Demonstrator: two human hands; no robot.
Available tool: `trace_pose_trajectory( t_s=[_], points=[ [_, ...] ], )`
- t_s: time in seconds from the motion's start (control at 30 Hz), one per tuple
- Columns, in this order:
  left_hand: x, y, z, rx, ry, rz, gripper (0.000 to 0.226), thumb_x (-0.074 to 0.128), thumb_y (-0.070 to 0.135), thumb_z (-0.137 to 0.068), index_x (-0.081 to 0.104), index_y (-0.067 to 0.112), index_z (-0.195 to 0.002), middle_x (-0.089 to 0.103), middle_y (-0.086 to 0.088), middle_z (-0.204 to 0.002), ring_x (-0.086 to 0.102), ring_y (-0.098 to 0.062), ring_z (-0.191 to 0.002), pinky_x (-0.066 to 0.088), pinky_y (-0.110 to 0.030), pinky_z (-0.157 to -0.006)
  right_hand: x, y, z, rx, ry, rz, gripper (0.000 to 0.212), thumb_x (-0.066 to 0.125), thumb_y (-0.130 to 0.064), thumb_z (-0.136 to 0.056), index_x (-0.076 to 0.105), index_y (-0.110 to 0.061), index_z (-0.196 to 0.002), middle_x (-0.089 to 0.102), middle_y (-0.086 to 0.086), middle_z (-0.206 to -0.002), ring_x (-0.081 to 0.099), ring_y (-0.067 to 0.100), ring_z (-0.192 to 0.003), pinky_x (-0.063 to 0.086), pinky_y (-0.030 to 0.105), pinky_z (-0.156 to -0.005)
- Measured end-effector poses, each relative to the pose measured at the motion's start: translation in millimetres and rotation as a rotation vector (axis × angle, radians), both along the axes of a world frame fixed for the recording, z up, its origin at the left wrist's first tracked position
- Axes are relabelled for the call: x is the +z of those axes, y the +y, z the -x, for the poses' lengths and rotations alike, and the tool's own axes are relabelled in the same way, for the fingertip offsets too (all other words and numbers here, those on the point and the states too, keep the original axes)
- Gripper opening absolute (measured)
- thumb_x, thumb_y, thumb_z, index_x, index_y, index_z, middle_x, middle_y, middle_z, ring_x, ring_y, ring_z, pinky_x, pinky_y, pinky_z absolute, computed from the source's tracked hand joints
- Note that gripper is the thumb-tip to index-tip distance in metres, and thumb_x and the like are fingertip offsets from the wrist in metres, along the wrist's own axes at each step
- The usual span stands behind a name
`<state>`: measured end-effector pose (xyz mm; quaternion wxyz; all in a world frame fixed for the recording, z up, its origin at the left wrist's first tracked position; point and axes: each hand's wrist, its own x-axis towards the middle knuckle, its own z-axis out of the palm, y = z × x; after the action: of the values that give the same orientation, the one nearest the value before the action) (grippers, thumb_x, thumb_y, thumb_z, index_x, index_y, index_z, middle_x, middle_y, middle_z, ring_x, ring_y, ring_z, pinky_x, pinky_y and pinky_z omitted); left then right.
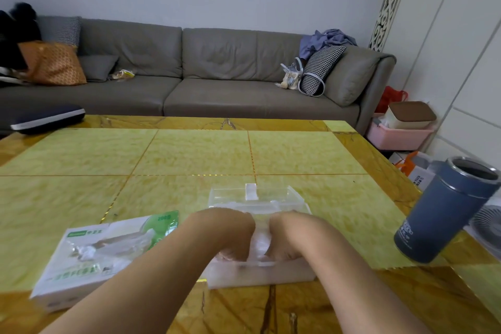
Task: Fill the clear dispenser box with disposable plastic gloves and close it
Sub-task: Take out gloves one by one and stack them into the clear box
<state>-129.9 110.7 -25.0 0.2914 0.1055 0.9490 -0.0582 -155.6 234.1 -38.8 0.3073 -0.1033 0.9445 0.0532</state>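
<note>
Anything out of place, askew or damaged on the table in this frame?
Little stands out. The glove carton lies askew left of the box with its top torn open. The blue tumbler at the right edge has no lid.

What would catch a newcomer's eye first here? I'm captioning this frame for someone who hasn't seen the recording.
First, the two hands, left hand and right hand, pushed down side by side into the open clear dispenser box at the table's near edge, with filmy plastic gloves between them. Next, the white-and-green glove carton lying flat to the left, and the blue steel tumbler standing open-topped at the right edge.
</note>
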Motion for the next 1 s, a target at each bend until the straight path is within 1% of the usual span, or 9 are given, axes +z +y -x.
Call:
trace_pose_trajectory(
  t_s=[0.07, 0.13, 0.2, 0.3, 0.4, 0.47, 0.6, 0.8, 1.0],
  points=[
    [3.9, -11.2, -5.6, 0.007, 0.03, -0.099, 0.039, 0.061, 0.03, -0.099, 0.052, 0.017, -0.134, 0.068, -0.003, -0.118, 0.063, -0.024, -0.098, 0.054, -0.036, -0.087, 4.2, 4.6, -4.6, -0.054, 0.027, 0.044, 0.036, 0.07, -0.039, -0.096, 0.068, -0.013, -0.122, 0.068, 0.003, -0.1, 0.063, 0.024, -0.086, 0.051, 0.032, -0.076],
    [12.7, -23.7, -16.7, 0.036, 0.106, -0.246, 0.046, 0.056, 0.028, -0.103, 0.046, 0.027, -0.147, 0.062, 0.007, -0.134, 0.06, -0.018, -0.118, 0.051, -0.034, -0.1, 12.0, 10.3, -13.6, -0.112, 0.128, 0.129, 0.039, 0.067, -0.04, -0.096, 0.068, -0.014, -0.125, 0.073, 0.004, -0.11, 0.069, 0.022, -0.088, 0.057, 0.033, -0.08],
    [21.5, -40.2, -30.8, 0.055, 0.248, -0.438, 0.044, 0.05, 0.021, -0.105, 0.047, 0.035, -0.146, 0.059, 0.017, -0.136, 0.056, -0.007, -0.125, 0.046, -0.025, -0.103, 20.6, 13.7, -24.2, -0.118, 0.253, 0.166, 0.023, 0.06, -0.033, -0.098, 0.068, -0.017, -0.113, 0.07, 0.002, -0.101, 0.069, 0.021, -0.084, 0.057, 0.032, -0.072],
    [28.6, -77.6, -52.9, 0.187, 0.498, -0.691, 0.039, 0.048, 0.01, -0.103, 0.066, 0.04, -0.121, 0.066, 0.026, -0.113, 0.061, 0.006, -0.106, 0.05, -0.016, -0.093, 35.9, 8.6, -40.2, -0.094, 0.44, 0.172, 0.013, 0.05, -0.01, -0.092, 0.06, -0.019, -0.09, 0.057, -0.001, -0.086, 0.06, 0.02, -0.074, 0.043, 0.029, -0.057],
    [23.1, -128.1, -70.6, 0.375, 0.734, -0.65, 0.024, 0.056, 0.016, -0.1, 0.067, 0.037, -0.101, 0.067, 0.021, -0.093, 0.063, 0.004, -0.085, 0.051, -0.014, -0.071, 45.8, -11.1, -58.3, -0.04, 0.649, 0.244, 0.035, 0.046, -0.002, -0.089, 0.064, -0.022, -0.112, 0.057, -0.004, -0.094, 0.063, 0.023, -0.09, 0.055, 0.035, -0.075],
    [16.8, -157.8, -78.8, 0.47, 0.721, -0.549, 0.003, 0.064, 0.035, -0.098, 0.065, 0.036, -0.095, 0.067, 0.017, -0.09, 0.063, 0.001, -0.078, 0.055, -0.021, -0.066, 42.0, -31.3, -72.2, 0.076, 0.741, 0.388, 0.041, 0.047, 0.0, -0.091, 0.06, -0.024, -0.121, 0.061, -0.007, -0.107, 0.06, 0.019, -0.101, 0.055, 0.034, -0.087],
    [5.7, -185.0, -90.1, 0.505, 0.434, -0.435, 0.044, 0.077, 0.07, -0.073, 0.066, 0.041, -0.103, 0.065, 0.02, -0.094, 0.064, 0.002, -0.083, 0.056, -0.022, -0.076, 18.1, -76.9, -100.5, 0.398, 0.595, 0.587, 0.044, 0.051, -0.005, -0.091, 0.052, -0.022, -0.131, 0.054, -0.006, -0.126, 0.048, 0.019, -0.119, 0.047, 0.034, -0.105],
    [-8.0, -194.2, -91.7, 0.505, 0.508, -0.395, 0.015, 0.081, 0.035, -0.085, 0.071, 0.041, -0.077, 0.07, 0.022, -0.08, 0.066, 0.004, -0.078, 0.06, -0.024, -0.077, -17.9, -115.4, -114.7, 0.524, 0.448, 0.507, 0.058, 0.052, -0.009, -0.093, 0.045, -0.017, -0.149, 0.043, -0.001, -0.144, 0.043, 0.024, -0.133, 0.039, 0.031, -0.107],
    [3.4, -199.7, -90.1, 0.622, 0.667, -0.619, 0.016, 0.065, 0.028, -0.098, 0.069, 0.031, -0.084, 0.073, 0.014, -0.079, 0.069, -0.008, -0.072, 0.061, -0.03, -0.069, -18.5, -115.4, -111.9, 0.584, 0.459, 0.5, 0.048, 0.048, -0.01, -0.097, 0.046, -0.014, -0.145, 0.039, -0.002, -0.145, 0.036, 0.02, -0.134, 0.031, 0.03, -0.112]
  ],
)
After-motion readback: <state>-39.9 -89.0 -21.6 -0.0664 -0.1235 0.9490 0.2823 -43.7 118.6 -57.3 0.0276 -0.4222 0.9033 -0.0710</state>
